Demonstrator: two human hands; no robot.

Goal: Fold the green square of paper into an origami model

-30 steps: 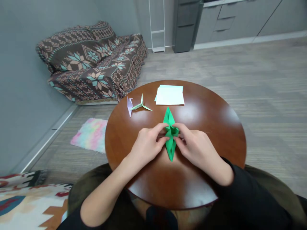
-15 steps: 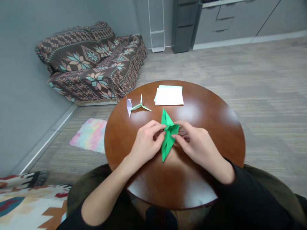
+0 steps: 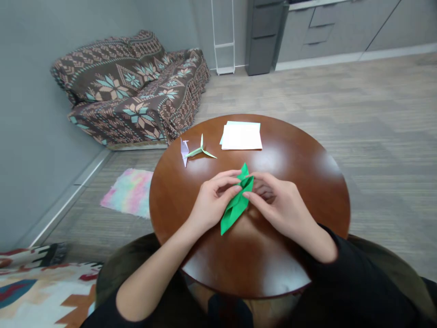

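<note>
A folded piece of green origami paper point(image 3: 235, 212) is held above the near middle of the table, its two pointed ends slanting from upper right to lower left. My left hand point(image 3: 213, 196) pinches its left side between thumb and fingers, covering part of the upper point. Opposite, my right hand point(image 3: 278, 200) grips the right corner, thumb in front and forefinger behind. Between the two thumbs the paper's layers stand slightly apart, showing a dark fold inside.
On the round brown table point(image 3: 307, 168), a purple folded-paper figure point(image 3: 184, 152) touches a pale green one point(image 3: 200, 150) at the back left. A stack of paper sheets point(image 3: 241, 136) lies at the back. Beyond are a covered sofa point(image 3: 136, 91) and a fluffy pastel mat point(image 3: 131, 193).
The green paper has turned clockwise, its lower point swinging left and its upper point right. My left fingers have moved up over its upper part; the right hand stays nearly in place.
</note>
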